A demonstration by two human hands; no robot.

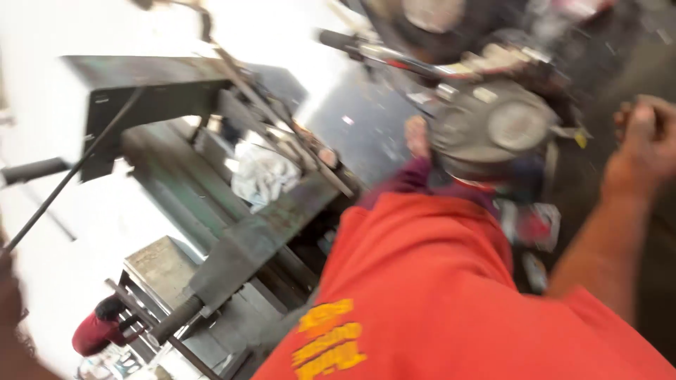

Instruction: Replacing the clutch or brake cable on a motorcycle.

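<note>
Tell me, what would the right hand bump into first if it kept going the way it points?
Probably the round grey metal engine cover. The right hand is a closed fist aimed left toward it, with dark floor between. The blurry picture makes depth unclear.

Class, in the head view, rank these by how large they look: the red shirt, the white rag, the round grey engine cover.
1. Red shirt, by far the largest, though it is nearest the camera.
2. Round grey engine cover.
3. White rag, slightly smaller; motion blur makes the last two close.
</note>
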